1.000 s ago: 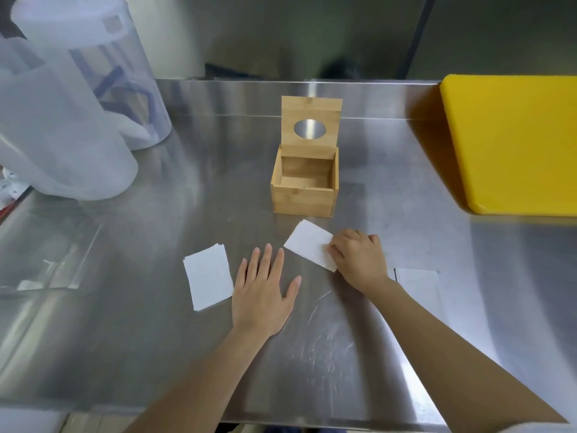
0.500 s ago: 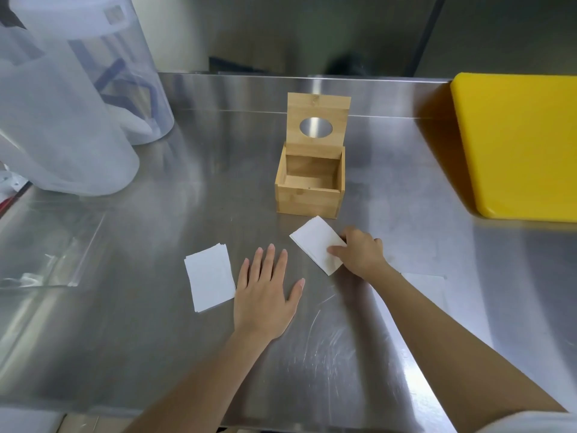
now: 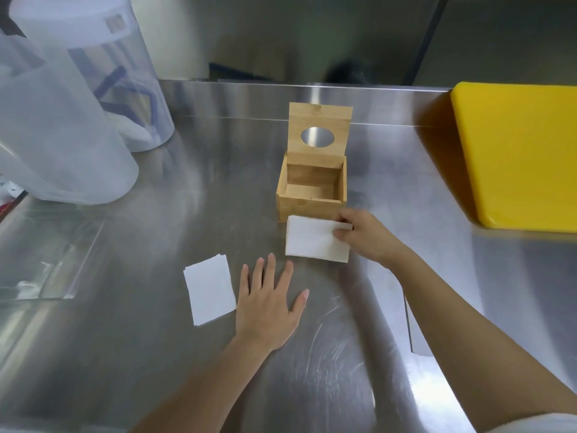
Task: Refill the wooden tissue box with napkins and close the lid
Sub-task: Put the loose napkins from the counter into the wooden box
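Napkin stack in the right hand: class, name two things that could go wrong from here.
1. The right hand pinches the napkin stack only at one edge, so sheets may fan out or slip.
2. The wooden box looks barely wider than the stack, so corners could catch on its rim, or the hand could knock the upright lid.

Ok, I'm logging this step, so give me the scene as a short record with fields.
box: wooden tissue box, nothing visible inside
lid: lid up, oval hole
right hand: right hand pinches napkin stack just in front of the box
left hand: left hand flat on steel counter
spare: second napkin stack beside the left hand
also: yellow board, plastic jugs
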`<state>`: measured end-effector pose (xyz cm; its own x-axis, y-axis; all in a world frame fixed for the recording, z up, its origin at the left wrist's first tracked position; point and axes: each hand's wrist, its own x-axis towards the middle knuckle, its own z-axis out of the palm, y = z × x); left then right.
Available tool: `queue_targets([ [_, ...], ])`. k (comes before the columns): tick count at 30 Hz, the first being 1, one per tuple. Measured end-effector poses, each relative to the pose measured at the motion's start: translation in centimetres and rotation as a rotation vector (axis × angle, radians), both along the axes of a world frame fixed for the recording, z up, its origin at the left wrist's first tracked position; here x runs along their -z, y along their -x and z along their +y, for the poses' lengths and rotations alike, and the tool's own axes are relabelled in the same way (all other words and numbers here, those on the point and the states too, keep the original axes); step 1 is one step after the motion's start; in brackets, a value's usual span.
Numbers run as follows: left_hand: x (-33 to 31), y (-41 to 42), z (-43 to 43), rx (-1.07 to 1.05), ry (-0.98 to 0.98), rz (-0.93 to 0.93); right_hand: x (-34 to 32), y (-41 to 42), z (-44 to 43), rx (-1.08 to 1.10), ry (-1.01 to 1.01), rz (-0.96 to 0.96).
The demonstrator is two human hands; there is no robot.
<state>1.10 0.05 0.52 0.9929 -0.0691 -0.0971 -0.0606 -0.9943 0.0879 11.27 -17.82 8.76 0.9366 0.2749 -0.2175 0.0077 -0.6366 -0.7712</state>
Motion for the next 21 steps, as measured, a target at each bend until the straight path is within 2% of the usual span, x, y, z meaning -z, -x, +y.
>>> queue_targets([
  [6,0.6,0.1,0.2,0.015,0.006,-0.021,-3.0,-3.8,0.3,0.133,-0.31,-0.091],
  [9,0.6,0.1,0.2,0.01,0.02,-0.033,-3.5,-6.5,0.9,0.147,-0.329,-0.081],
  [12,0.6,0.0,0.2,0.006,0.028,-0.042,-3.2,-8.8,1.7,0.079,-0.173,-0.051],
  [21,0.5,-0.1,0.2,-0.009,0.068,-0.001,-0.7,-13.3,5.1,-0.267,0.624,-0.084],
])
